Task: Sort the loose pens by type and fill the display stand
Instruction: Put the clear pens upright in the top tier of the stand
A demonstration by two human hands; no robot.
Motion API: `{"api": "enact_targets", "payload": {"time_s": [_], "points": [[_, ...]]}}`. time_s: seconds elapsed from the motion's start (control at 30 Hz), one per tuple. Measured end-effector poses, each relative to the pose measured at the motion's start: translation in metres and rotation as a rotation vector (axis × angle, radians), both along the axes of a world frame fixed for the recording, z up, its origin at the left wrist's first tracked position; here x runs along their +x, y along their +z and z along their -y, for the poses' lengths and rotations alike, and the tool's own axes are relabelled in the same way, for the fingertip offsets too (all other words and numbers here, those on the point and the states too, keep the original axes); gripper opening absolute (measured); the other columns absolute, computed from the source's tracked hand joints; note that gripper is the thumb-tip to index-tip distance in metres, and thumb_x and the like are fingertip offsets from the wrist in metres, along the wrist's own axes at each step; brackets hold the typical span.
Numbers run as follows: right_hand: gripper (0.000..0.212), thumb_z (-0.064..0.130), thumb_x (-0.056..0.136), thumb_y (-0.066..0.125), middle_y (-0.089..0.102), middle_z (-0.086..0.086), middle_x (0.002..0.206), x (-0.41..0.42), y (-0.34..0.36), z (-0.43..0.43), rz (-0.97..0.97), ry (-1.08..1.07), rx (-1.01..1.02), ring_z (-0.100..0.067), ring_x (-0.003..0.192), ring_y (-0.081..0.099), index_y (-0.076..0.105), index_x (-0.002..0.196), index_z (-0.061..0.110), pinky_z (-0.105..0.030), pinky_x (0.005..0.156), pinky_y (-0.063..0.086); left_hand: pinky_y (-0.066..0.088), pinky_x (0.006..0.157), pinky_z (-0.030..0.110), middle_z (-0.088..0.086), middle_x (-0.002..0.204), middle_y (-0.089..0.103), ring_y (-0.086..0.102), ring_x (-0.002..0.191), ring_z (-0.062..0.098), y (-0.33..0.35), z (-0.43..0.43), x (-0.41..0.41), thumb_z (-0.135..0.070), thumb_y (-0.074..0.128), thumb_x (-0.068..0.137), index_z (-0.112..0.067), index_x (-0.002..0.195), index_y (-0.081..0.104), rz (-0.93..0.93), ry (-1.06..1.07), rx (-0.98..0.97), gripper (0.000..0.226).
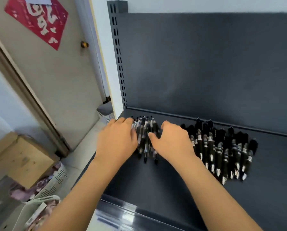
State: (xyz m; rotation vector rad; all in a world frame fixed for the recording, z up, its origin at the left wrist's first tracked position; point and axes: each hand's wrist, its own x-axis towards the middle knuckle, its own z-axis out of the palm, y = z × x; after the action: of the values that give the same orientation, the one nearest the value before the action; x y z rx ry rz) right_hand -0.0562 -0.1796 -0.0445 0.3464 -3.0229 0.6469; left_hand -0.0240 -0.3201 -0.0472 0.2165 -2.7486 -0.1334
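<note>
A bundle of clear-barrelled black pens (145, 139) lies on the dark grey shelf (172, 189) near its left end. My left hand (117, 139) presses against the bundle's left side with fingers bent over it. My right hand (171, 140) presses against its right side, thumb toward the pens. To the right lies a second row of black pens with silver tips (222, 152), untouched. Parts of the left bundle are hidden under both hands and blurred.
The shelf's grey back panel (206, 64) and slotted upright (117, 55) rise behind. A clear price strip (119, 212) runs along the front edge. Left, on the floor, stand a cardboard box (19, 160) and white baskets (53, 184) by a door.
</note>
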Motion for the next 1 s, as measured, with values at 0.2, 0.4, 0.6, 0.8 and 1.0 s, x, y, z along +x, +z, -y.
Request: {"api": "enact_targets", "payload": {"time_s": [0.2,0.4,0.6,0.8,1.0], "points": [[0.03,0.033,0.081,0.059,0.049,-0.001,0.062,-0.023,-0.018,0.015,0.094,-0.156,-0.056,-0.02,0.058,0.05,0.043,0.069,0.011,-0.023,0.044,0.032,0.034,0.067,0.028,-0.004,0.11,0.064,0.056,0.103,0.02,-0.003,0.011,-0.023,-0.029,0.044,0.094,-0.021,0.118,0.058,-0.045,-0.066,0.1,0.029],[0.042,0.029,0.079,0.059,0.038,0.001,0.043,-0.029,-0.02,0.014,0.147,-0.127,-0.082,-0.015,0.041,0.037,0.034,0.051,0.011,-0.023,0.04,0.028,0.047,0.071,0.033,-0.006,0.103,0.068,0.06,0.1,0.019,-0.009,0.004,-0.031,-0.029,0.051,0.092,-0.02,0.115,0.062,-0.12,-0.165,0.211,0.027],[0.039,0.035,0.08,0.059,0.044,0.0,0.052,-0.027,-0.029,0.009,0.13,-0.182,-0.171,-0.017,0.05,0.043,0.038,0.057,0.013,-0.025,0.043,0.028,0.05,0.073,0.034,-0.009,0.099,0.068,0.059,0.098,0.017,-0.024,0.0,-0.032,-0.032,0.055,0.09,-0.024,0.114,0.062,-0.101,-0.205,0.295,0.026],[0.04,0.043,0.083,0.058,0.052,0.0,0.06,-0.019,-0.033,0.013,0.012,-0.17,-0.091,-0.023,0.062,0.054,0.041,0.062,0.015,-0.023,0.043,0.029,0.049,0.071,0.03,-0.014,0.098,0.068,0.059,0.089,0.012,-0.029,0.002,-0.03,-0.034,0.057,0.089,-0.026,0.112,0.063,-0.127,-0.19,0.382,0.025],[0.038,0.038,0.071,0.07,0.054,-0.001,0.062,-0.024,-0.017,0.018,0.216,-0.166,-0.105,-0.023,0.065,0.057,0.043,0.064,0.013,-0.025,0.048,0.041,0.051,0.07,0.031,-0.015,0.094,0.069,0.06,0.083,0.014,-0.031,0.006,-0.029,-0.033,0.057,0.089,-0.026,0.106,0.065,-0.177,-0.165,0.439,0.021]]}}
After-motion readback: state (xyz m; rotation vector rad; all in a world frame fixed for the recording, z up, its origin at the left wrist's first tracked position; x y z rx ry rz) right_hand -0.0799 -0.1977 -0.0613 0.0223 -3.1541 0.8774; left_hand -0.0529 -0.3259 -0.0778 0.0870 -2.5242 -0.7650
